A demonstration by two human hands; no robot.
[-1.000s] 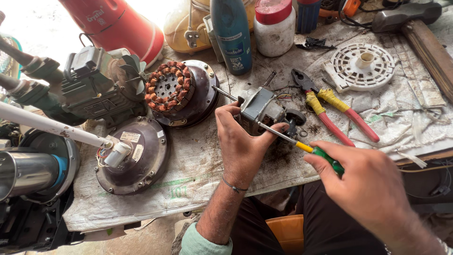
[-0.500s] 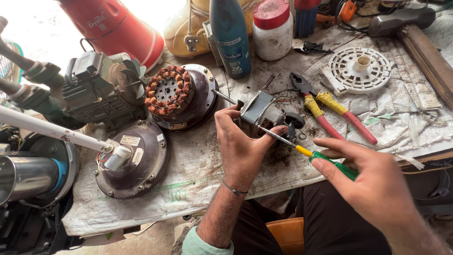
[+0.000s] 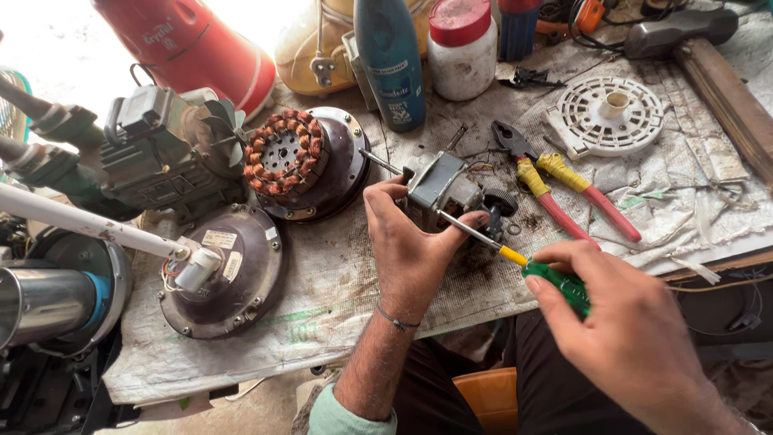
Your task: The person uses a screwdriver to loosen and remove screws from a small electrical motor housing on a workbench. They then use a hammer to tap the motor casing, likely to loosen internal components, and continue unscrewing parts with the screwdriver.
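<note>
left hand [image 3: 411, 250] clamps small grey motor [image 3: 439, 187] at bench centre | right hand [image 3: 636, 338] closed on green-handled screwdriver [image 3: 515, 259], tip at motor | motor looks rigid, compact, greasy; grip housing, avoid thin wires

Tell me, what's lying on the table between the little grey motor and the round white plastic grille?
Pliers with yellow and red handles lie between the small grey motor and the white grille, seen in the head view.
</note>
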